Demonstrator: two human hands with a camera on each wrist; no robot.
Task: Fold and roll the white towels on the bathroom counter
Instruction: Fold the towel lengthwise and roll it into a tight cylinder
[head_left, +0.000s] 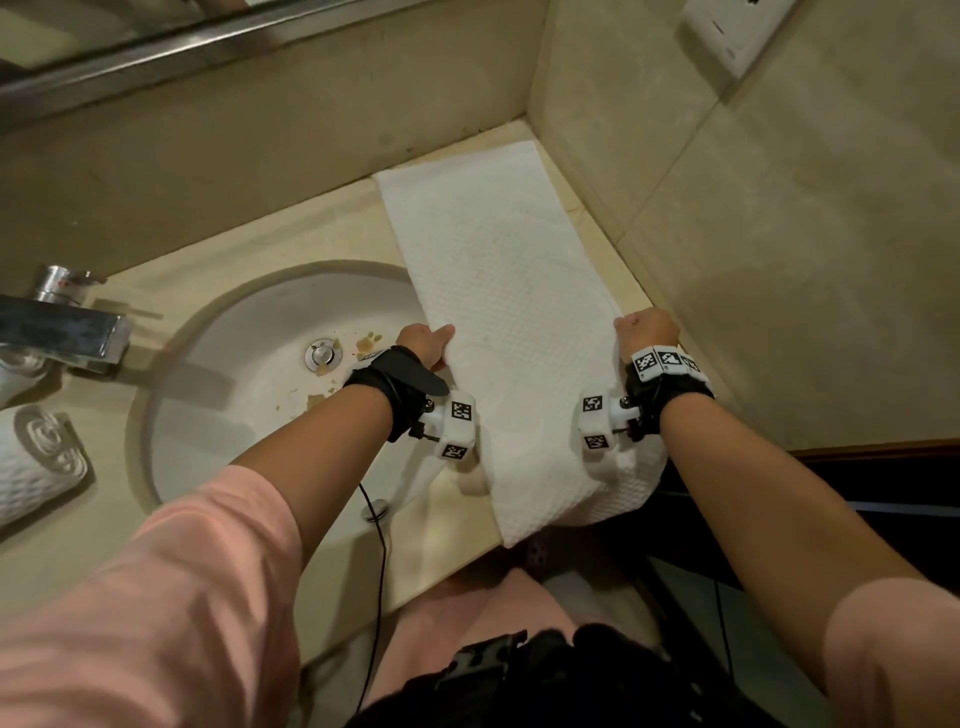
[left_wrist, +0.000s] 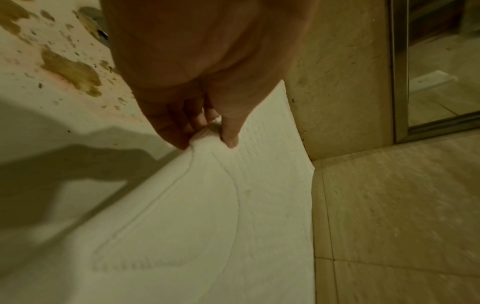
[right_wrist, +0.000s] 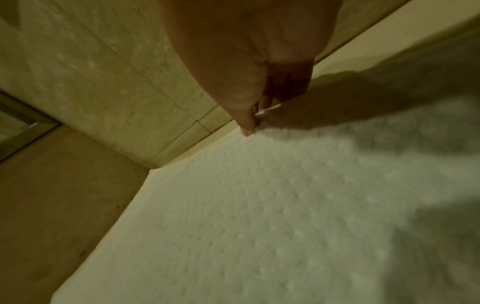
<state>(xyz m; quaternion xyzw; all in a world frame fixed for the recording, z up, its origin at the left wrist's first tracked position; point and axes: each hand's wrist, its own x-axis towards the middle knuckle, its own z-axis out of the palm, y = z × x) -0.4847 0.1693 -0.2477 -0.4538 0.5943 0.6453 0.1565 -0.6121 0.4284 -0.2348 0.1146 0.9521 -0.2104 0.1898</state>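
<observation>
A long white waffle towel (head_left: 498, 270) lies folded into a strip on the counter, from the far corner to the front edge, where its end hangs over. My left hand (head_left: 431, 343) pinches its left edge over the sink rim, thumb on top and fingers underneath (left_wrist: 207, 133). At the opposite side, close to the wall, my right hand (head_left: 644, 330) pinches the right edge (right_wrist: 250, 123). Both hands sit level with each other, across the towel's width. The towel (left_wrist: 207, 226) shows a stitched curved pattern; in the right wrist view the towel (right_wrist: 259, 216) is blurred.
The round sink (head_left: 249, 374), stained near its drain (head_left: 322, 355), lies left of the towel. A chrome tap (head_left: 62, 322) stands at far left. A rolled white towel (head_left: 36, 462) rests at the left edge. Tiled walls (head_left: 779, 234) close in behind and right. A wall socket (head_left: 727, 31) sits above.
</observation>
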